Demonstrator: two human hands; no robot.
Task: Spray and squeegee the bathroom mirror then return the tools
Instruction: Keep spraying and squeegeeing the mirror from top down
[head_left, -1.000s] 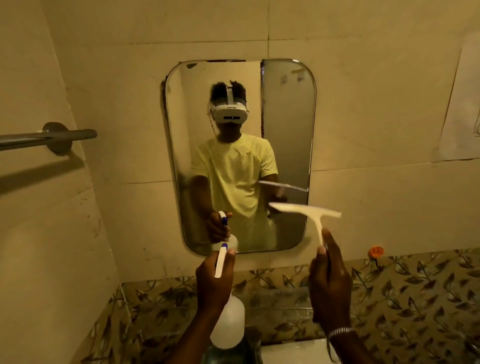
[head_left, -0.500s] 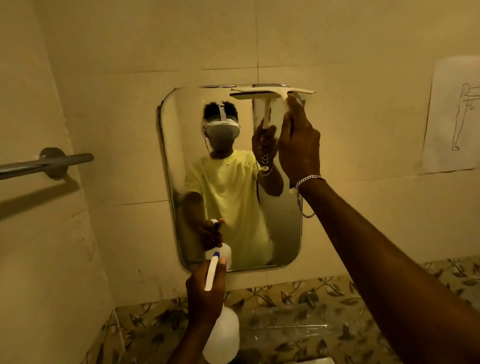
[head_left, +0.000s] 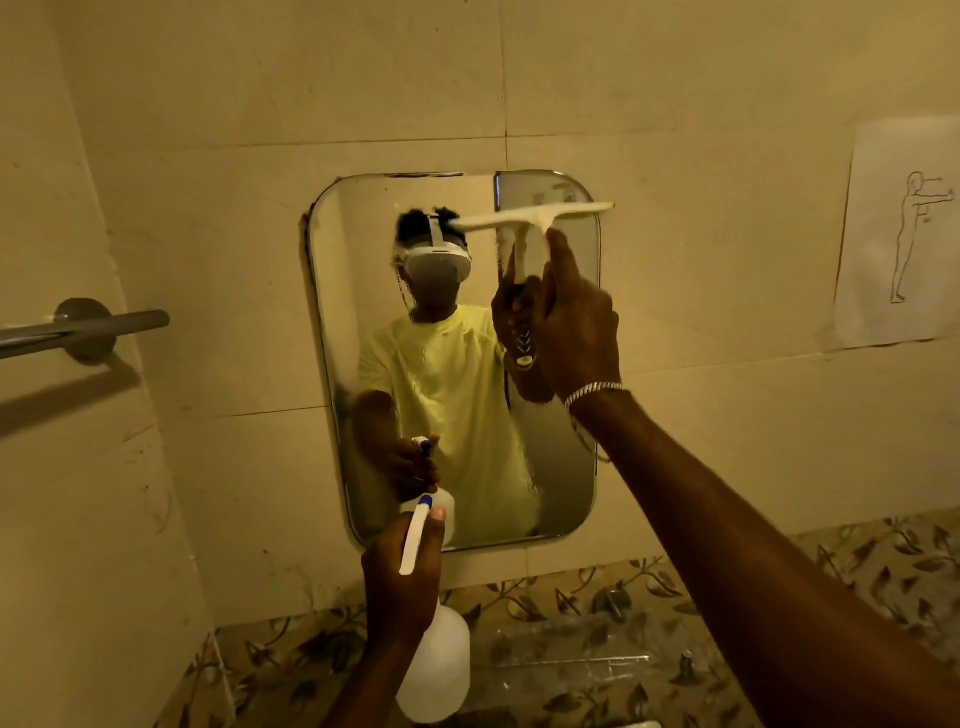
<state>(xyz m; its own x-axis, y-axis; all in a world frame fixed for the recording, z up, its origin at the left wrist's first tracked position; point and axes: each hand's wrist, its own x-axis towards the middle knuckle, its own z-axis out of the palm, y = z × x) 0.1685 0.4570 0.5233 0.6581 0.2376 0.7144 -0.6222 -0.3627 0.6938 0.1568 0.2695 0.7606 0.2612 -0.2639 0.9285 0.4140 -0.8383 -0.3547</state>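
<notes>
Mid-squeegee, by the look of it: mirror (head_left: 452, 364) filmed with mist and droplets across its left and middle, a clearer strip down the right side below the right hand (head_left: 574, 332). Spraying judged done; most of the wiping still to do, then both tools to be put back.

Right arm stretched up and forward, wrist cocked, fingers wrapped around the handle of the white squeegee (head_left: 535, 218), index finger laid up along the stem. Blade just above that hand, near the top of the glass, roughly level with a slight tilt, apparently against the surface, though contact cannot be confirmed.

Left hand (head_left: 402, 577) held low, below and left of the right, closed around the neck of the spray bottle (head_left: 436, 670), thumb by the trigger, nozzle toward the mirror's lower edge. Bottle body hanging beneath that hand.
</notes>
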